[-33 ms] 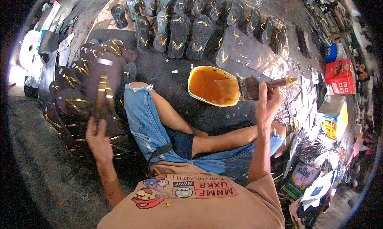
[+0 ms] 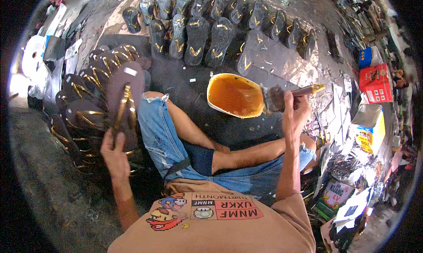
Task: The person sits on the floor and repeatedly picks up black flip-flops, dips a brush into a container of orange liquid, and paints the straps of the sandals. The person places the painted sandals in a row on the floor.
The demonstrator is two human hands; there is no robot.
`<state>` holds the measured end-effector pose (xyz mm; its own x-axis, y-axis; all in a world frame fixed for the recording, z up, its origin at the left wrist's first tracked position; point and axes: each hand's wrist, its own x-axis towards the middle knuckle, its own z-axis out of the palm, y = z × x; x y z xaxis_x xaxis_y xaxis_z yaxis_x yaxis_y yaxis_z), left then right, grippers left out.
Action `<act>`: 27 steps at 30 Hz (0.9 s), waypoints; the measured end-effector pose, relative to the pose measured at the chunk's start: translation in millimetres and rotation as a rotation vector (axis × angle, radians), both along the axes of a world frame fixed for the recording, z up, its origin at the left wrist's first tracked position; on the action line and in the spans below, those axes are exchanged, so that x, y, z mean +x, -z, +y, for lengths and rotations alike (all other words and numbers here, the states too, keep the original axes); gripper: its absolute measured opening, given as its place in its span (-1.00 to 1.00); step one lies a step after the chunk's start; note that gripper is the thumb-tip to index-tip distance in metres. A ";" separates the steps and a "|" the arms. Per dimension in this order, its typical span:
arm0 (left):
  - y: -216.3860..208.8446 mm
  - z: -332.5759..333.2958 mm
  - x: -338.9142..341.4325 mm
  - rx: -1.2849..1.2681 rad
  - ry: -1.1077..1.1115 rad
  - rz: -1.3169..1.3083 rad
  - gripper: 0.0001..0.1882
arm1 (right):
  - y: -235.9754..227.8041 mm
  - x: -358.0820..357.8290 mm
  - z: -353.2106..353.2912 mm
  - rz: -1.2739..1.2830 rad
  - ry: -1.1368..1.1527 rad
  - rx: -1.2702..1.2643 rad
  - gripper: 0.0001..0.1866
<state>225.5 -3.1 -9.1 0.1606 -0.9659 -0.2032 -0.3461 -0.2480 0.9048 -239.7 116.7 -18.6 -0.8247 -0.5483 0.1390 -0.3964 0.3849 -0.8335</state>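
Head view: left hand grips a seemingly smooth brown gold-strapped sandal, right hand a brush.

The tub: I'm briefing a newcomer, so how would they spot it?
Find the blue jeans. Just beyond them, the tub sits left of the brush in the right hand. Its amber contents and pale rim distinguish it from the dark sandals.

Is a floor, grey to near-black. Carries black sandals with gold straps in rows at the far side, a tub of amber liquid nearer, and a heap of brown sandals at the left. Is strewn with scraps along the right.
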 end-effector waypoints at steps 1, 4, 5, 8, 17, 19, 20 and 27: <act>9.9 4.1 -3.5 0.033 0.026 0.241 -0.49 | -0.6 -3.3 5.6 0.009 -0.016 0.065 -0.74; 20.0 14.4 -19.6 0.125 0.081 0.279 -0.54 | 15.2 2.6 24.3 -0.031 -0.120 0.218 -0.71; 20.8 20.2 -19.1 0.156 0.123 0.256 -0.55 | 20.9 6.8 30.1 -0.065 -0.160 0.266 -0.70; 36.2 24.9 -19.4 0.202 0.240 0.111 -0.60 | 33.7 -14.8 28.0 -0.065 -0.026 0.105 -0.66; 38.4 30.0 -29.0 -0.524 0.695 -0.871 -0.59 | 23.1 -11.2 42.4 -0.368 -0.141 0.194 -0.70; 25.8 27.2 -55.0 -0.515 0.717 -0.832 -0.60 | 22.6 12.9 44.1 -0.553 -0.288 0.103 -0.65; 26.0 22.9 -60.0 -0.522 0.705 -0.791 -0.59 | 29.9 5.4 50.7 -0.149 -0.324 0.116 -0.64; 25.5 6.2 -93.9 0.439 0.396 0.925 -0.55 | -7.2 -6.3 1.0 -0.698 0.020 -0.446 -0.77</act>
<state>131.6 3.1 -34.6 -0.5368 -0.7296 -0.4238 0.2951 -0.6329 0.7158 -246.0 117.7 -11.4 -0.8107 -0.5473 -0.2078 0.2726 -0.0387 -0.9614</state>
